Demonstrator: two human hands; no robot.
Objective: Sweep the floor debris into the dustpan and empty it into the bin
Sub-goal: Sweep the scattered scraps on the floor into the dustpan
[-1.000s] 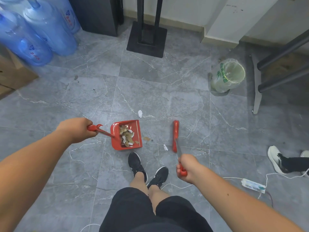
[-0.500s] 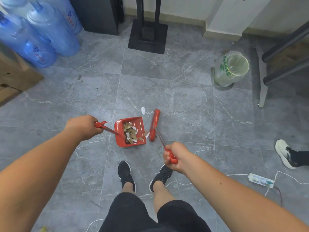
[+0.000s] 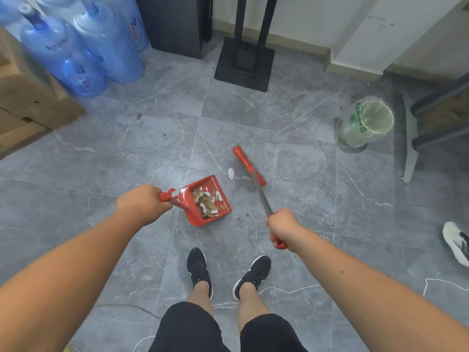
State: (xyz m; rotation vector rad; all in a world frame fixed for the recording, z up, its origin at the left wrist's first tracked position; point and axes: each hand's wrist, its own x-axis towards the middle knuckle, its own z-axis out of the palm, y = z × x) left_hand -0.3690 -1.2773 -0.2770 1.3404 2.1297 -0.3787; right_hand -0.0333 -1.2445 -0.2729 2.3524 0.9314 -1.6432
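Observation:
A red dustpan (image 3: 189, 217) rests on the grey tiled floor with brown and white scraps (image 3: 206, 203) inside it. My left hand (image 3: 140, 203) grips its red handle. My right hand (image 3: 283, 228) holds the broom by its red grip; the metal shaft runs up to the red broom head (image 3: 248, 165), which sits just beyond the pan. A white scrap of paper (image 3: 231, 173) lies on the floor between the broom head and the pan's mouth. The bin (image 3: 365, 124), lined with a clear bag, stands at the right.
Blue water jugs (image 3: 76, 52) and a wooden crate (image 3: 28, 102) stand at the back left. A black stand base (image 3: 242, 63) is at the back centre, a chair leg (image 3: 409, 161) beside the bin. Another person's white shoe (image 3: 455, 241) and a white cable (image 3: 439, 282) lie at the right.
The broom head has swung from beside the pan's right edge to beyond the white scrap, farther from me. The pan has turned its mouth slightly to the right; the view shifted down.

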